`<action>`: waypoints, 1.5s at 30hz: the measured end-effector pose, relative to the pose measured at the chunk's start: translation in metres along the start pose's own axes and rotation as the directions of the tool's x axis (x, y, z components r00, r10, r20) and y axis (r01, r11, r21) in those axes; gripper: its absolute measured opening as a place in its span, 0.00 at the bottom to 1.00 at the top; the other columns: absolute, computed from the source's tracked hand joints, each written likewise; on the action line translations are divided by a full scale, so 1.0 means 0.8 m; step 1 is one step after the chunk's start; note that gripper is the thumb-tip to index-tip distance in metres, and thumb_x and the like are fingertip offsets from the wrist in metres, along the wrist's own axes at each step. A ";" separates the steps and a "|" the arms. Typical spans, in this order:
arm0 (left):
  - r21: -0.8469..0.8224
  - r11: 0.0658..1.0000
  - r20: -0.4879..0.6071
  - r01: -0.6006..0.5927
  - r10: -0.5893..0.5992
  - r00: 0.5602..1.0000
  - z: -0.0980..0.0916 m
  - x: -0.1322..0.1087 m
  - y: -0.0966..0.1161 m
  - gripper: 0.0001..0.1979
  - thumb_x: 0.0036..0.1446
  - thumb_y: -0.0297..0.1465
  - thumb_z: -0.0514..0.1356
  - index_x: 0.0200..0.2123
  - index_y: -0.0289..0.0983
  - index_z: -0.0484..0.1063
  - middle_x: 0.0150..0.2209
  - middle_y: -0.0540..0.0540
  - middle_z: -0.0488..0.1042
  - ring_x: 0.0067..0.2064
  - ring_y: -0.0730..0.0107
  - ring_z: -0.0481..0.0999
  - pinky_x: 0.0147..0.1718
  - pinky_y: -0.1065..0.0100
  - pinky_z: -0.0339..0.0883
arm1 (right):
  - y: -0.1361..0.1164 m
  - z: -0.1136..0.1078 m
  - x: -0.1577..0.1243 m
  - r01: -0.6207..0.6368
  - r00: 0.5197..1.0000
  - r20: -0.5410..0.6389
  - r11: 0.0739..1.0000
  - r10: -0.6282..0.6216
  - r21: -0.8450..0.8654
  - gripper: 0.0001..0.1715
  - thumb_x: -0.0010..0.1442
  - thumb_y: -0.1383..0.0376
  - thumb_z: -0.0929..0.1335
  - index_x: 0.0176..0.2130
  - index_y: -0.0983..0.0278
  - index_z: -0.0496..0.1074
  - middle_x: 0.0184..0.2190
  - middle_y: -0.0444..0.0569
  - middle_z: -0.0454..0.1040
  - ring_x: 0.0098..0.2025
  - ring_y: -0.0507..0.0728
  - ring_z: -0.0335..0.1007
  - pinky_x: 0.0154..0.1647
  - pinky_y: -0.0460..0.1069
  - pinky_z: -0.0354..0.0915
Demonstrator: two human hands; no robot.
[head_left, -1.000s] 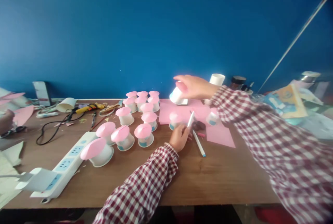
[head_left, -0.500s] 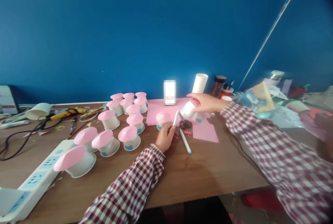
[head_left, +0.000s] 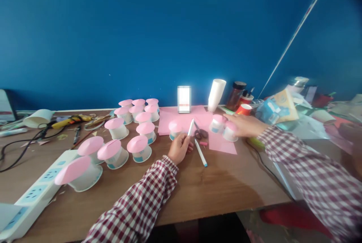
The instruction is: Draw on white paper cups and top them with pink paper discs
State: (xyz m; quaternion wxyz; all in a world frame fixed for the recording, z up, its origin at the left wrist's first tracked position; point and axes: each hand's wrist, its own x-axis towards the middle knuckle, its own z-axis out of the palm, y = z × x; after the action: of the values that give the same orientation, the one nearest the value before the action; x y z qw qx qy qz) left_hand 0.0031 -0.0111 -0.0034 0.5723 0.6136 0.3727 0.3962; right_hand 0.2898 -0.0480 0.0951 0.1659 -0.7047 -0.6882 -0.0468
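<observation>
My left hand [head_left: 178, 149] rests at the table's middle, its fingers closed around a white marker [head_left: 191, 127] pointing up and away. Just behind that hand stands a white paper cup topped with a pink paper disc [head_left: 175, 126]. To the right, my right hand [head_left: 244, 124] reaches over another disc-topped paper cup [head_left: 230, 133], fingers along its far side and thumb hidden. A similar cup [head_left: 217, 124] stands close beside it on the left. Between my hands lie dark-handled scissors [head_left: 201, 134], a second white marker [head_left: 201, 154] and a small pink piece [head_left: 203, 143].
Several disc-topped cups [head_left: 139, 149] stand in rows at left, beside a white power strip [head_left: 42, 186]. Pink sheets [head_left: 166, 116] lie under the middle. A tall cup stack [head_left: 217, 94], dark-lidded jar [head_left: 236, 94] and red cup [head_left: 244, 109] stand behind; bags [head_left: 278, 107] pile up right.
My right hand has moved right and down with a disc-topped cup, which was tilted and now stands upright beside the other cup. My left hand stays on the marker.
</observation>
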 end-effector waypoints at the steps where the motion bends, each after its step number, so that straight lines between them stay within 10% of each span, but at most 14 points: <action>1: 0.001 1.000 0.001 -0.001 0.001 1.000 0.000 0.000 0.000 0.17 0.58 0.43 0.54 0.35 0.33 0.67 0.25 0.49 0.72 0.22 0.78 0.72 0.20 0.76 0.65 | -0.001 -0.003 -0.002 0.070 0.992 0.110 0.997 -0.065 -0.033 0.35 0.47 0.66 0.73 0.55 0.64 0.69 0.53 0.65 0.69 0.49 0.64 0.71 0.39 0.53 0.62; 5: -0.008 1.000 -0.015 -0.005 0.005 1.000 0.001 0.001 0.002 0.18 0.58 0.44 0.53 0.35 0.33 0.66 0.25 0.49 0.72 0.21 0.77 0.72 0.20 0.76 0.66 | -0.023 -0.023 -0.009 0.190 0.964 0.207 0.978 -0.168 -0.090 0.50 0.48 0.62 0.72 0.65 0.63 0.52 0.61 0.63 0.60 0.58 0.68 0.63 0.47 0.55 0.63; 11: -0.063 0.989 0.037 -0.134 0.137 0.990 0.003 -0.008 0.003 0.21 0.61 0.47 0.47 0.41 0.33 0.64 0.29 0.46 0.73 0.23 0.75 0.73 0.21 0.73 0.68 | -0.113 0.001 -0.034 0.201 0.976 0.065 0.971 -0.210 0.127 0.16 0.60 0.57 0.64 0.46 0.59 0.72 0.42 0.53 0.76 0.41 0.62 0.74 0.39 0.54 0.67; 18: 0.011 0.965 0.049 -0.263 0.263 0.964 -0.002 -0.017 -0.001 0.21 0.62 0.47 0.46 0.40 0.35 0.66 0.31 0.46 0.71 0.24 0.75 0.70 0.24 0.71 0.68 | -0.189 0.075 -0.042 0.171 0.973 0.017 0.763 -0.231 0.623 0.14 0.65 0.57 0.59 0.38 0.59 0.70 0.34 0.49 0.75 0.36 0.58 0.72 0.37 0.54 0.68; 27: 0.035 0.984 -0.046 -0.174 0.176 0.983 -0.004 -0.011 -0.001 0.21 0.61 0.46 0.49 0.40 0.35 0.69 0.30 0.45 0.72 0.26 0.71 0.72 0.23 0.71 0.69 | -0.198 0.107 -0.031 0.065 0.998 -0.053 0.413 -0.040 0.908 0.15 0.62 0.54 0.64 0.42 0.61 0.72 0.39 0.49 0.76 0.44 0.58 0.73 0.48 0.54 0.69; 33: 0.158 0.986 -0.156 -0.056 0.081 0.985 -0.011 -0.039 0.020 0.18 0.60 0.42 0.52 0.46 0.36 0.68 0.36 0.43 0.75 0.30 0.70 0.75 0.27 0.70 0.71 | -0.192 0.099 -0.043 0.129 0.991 -0.135 0.419 -0.015 0.899 0.14 0.63 0.54 0.62 0.42 0.59 0.71 0.39 0.49 0.75 0.41 0.57 0.73 0.43 0.52 0.70; 41: 0.456 0.877 -0.149 -0.152 0.244 0.958 -0.065 -0.143 0.076 0.11 0.60 0.37 0.53 0.39 0.40 0.73 0.36 0.45 0.76 0.35 0.67 0.76 0.35 0.68 0.72 | -0.194 0.097 -0.046 0.135 0.988 -0.152 0.411 0.008 0.902 0.14 0.63 0.55 0.62 0.33 0.60 0.69 0.37 0.49 0.75 0.38 0.57 0.72 0.40 0.52 0.70; 45: 0.605 0.793 -0.336 -0.069 0.333 0.881 -0.103 -0.170 0.073 0.09 0.60 0.36 0.54 0.39 0.41 0.72 0.35 0.48 0.76 0.33 0.68 0.76 0.33 0.68 0.71 | -0.195 0.101 -0.047 0.149 0.986 -0.167 0.385 0.014 0.911 0.13 0.63 0.55 0.63 0.39 0.61 0.70 0.36 0.50 0.75 0.37 0.56 0.72 0.39 0.52 0.70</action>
State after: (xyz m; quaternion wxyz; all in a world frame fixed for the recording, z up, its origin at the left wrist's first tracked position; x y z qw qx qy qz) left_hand -0.1270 -0.1053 0.0495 0.2171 0.6929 0.5212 0.4484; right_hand 0.1210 -0.0599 0.0345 0.5760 -0.4609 -0.6129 0.2829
